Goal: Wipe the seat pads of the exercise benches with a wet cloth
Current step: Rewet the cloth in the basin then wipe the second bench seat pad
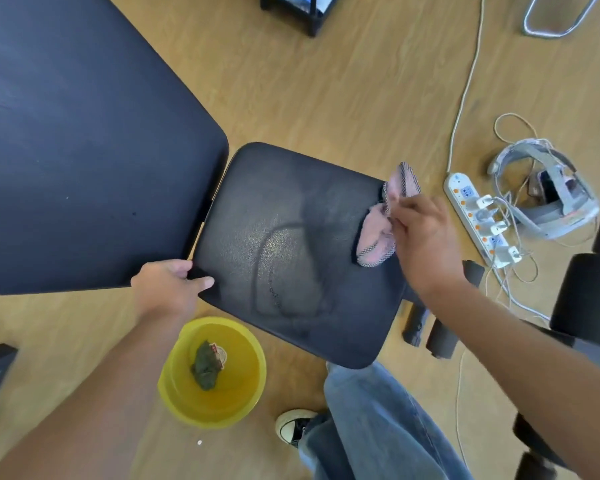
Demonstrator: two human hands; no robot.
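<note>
A black seat pad [291,244] fills the middle of the view, with damp streaks showing on its centre. The long black back pad [77,140] of the same bench lies to its left. My left hand [168,285] grips the seat pad's near-left corner, thumb on top. My right hand [420,237] holds a pink cloth [381,233] pinched at the pad's right edge; part of the cloth hangs on the pad and part sticks up.
A yellow basin [212,372] with a dark green rag stands on the wooden floor below the seat. A white power strip [478,216] with plugs and cables lies to the right, beside a grey headset [548,195]. Black foam rollers [586,299] are at far right.
</note>
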